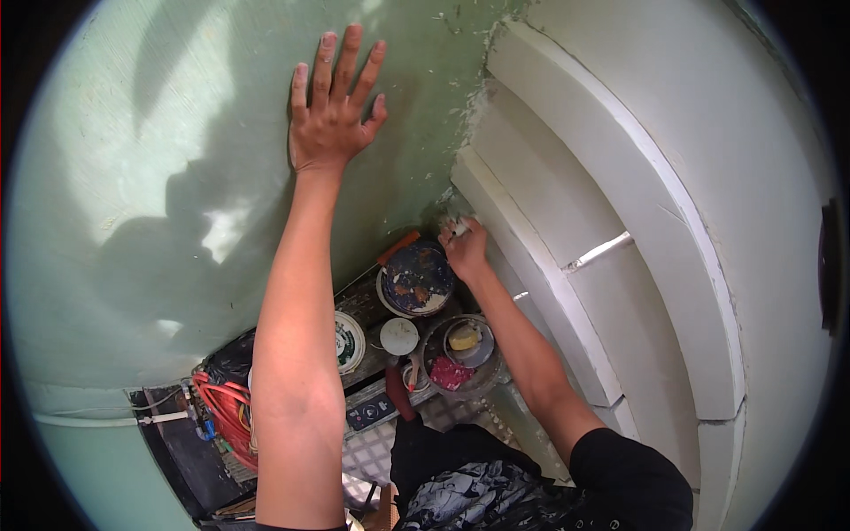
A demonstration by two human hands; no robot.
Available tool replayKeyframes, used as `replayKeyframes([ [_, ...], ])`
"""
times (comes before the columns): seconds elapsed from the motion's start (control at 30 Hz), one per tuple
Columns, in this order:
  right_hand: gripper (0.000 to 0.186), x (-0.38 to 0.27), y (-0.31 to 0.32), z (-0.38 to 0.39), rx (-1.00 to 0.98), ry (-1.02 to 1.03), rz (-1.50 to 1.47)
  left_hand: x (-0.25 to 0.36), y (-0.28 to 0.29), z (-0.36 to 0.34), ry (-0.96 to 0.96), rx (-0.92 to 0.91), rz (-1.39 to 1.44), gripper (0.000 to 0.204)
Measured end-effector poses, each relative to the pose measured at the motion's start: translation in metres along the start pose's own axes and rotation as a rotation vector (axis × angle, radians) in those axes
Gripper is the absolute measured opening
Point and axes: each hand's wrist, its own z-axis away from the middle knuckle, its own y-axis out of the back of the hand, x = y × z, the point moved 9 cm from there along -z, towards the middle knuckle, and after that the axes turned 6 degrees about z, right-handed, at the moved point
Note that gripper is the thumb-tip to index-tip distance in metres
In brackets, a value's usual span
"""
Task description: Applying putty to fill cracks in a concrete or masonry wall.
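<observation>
My left hand [332, 128] lies flat against the green wall [204, 106], arm stretched up and fingers spread, with nothing in it. Lower and to the right, my right hand [466, 250] is closed near the corner where the green wall meets the white stepped panels [522, 199]. A small whitish bit [459, 227] shows at its fingers; what it is, I cannot make out. Just below that hand stands a bucket [416, 276] with a dark, paint-spattered top.
Below are a grey basin [489, 376] with a bowl, a yellow sponge [463, 338] and a red cloth [450, 373], a small white-topped container [399, 336], and a white lid [352, 343]. At lower left are a bundled red hose [226, 411] and a white pipe [97, 421].
</observation>
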Motion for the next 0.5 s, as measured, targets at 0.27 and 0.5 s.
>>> replayKeyframes([
  [0.27, 0.011, 0.005, -0.022, -0.034, -0.047, -0.125, 0.183, 0.001, -0.002, 0.0, -0.012, 0.003, -0.022, 0.066],
  [0.5, 0.031, -0.023, 0.021, 0.089, -0.022, -0.046, 1.204, -0.007, -0.002, 0.005, -0.018, -0.034, -0.011, 0.067],
])
